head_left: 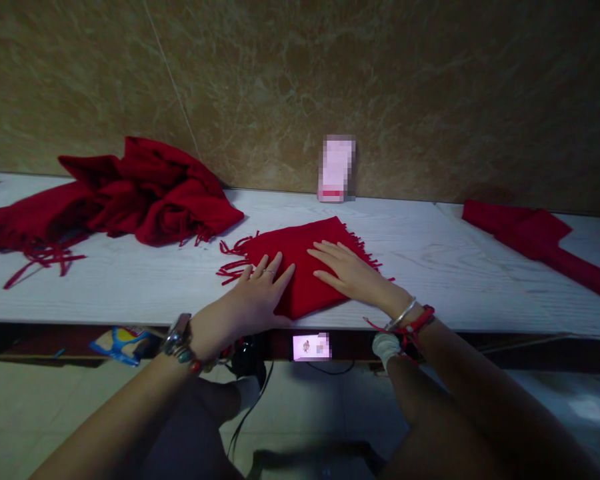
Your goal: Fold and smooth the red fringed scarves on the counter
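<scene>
A red fringed scarf (300, 247), folded into a flat piece, lies on the white wood-grain table top (420, 267) in front of me. Its tassels stick out at the left corner and along the right edge. My left hand (260, 293) rests on the scarf's left front part, fingers spread. On the right part lies my right hand (353, 270), palm down with fingers stretched out. Both hands press flat on the cloth and grip nothing. What lies under the palms is hidden.
A crumpled heap of red fringed cloth (165, 193) is at the left. Another red cloth (535, 233) lies at the right. A pink blurred upright object (336, 170) leans on the marbled wall. Below the table edge are a lit screen (310, 347) and a blue-yellow packet (123, 345).
</scene>
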Demonstrator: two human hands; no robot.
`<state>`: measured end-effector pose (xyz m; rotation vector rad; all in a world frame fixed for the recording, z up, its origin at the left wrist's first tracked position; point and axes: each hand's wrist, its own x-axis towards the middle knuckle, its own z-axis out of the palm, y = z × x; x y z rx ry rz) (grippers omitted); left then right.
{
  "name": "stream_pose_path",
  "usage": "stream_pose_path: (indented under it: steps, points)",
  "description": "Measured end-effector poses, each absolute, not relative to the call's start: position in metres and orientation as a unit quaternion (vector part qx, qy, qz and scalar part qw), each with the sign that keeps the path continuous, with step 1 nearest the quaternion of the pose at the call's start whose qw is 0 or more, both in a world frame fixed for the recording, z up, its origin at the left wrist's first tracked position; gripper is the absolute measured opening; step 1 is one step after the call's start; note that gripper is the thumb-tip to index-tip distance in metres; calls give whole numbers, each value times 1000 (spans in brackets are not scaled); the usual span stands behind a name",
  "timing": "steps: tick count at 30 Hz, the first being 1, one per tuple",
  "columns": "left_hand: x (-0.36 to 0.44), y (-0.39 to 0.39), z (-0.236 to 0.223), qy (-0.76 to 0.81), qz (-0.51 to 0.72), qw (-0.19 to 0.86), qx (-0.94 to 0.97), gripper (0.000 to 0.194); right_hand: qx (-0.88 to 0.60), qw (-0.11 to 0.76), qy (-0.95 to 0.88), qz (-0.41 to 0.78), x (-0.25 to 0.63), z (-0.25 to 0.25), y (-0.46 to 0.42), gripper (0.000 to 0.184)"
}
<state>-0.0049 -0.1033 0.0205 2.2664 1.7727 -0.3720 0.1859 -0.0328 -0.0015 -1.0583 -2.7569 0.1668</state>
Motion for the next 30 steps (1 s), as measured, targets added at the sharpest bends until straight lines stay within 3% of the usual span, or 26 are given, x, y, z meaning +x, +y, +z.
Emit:
stream_pose_path:
  steps: [6,14,22,25,27,30]
  points:
    - [-8,-98,26,587,-147,91,791,77,-273,93,-953,90,188,2,-45,43]
    - [-8,-105,30,561,-128,74,814,57,-264,54,-954,130,189,10,-46,54]
    - [-13,-122,31,545,-96,106,826,49,-252,31,-953,166,195,16,-46,56]
    - [-20,-109,36,544,-64,149,823,42,-261,55,-949,168,192,15,-44,40]
    - [-20,-95,34,561,-3,125,818,44,-305,90,-937,144,188,12,-42,38]
    - [-13,-75,19,612,62,63,786,52,-393,109,-909,85,182,5,-39,48]
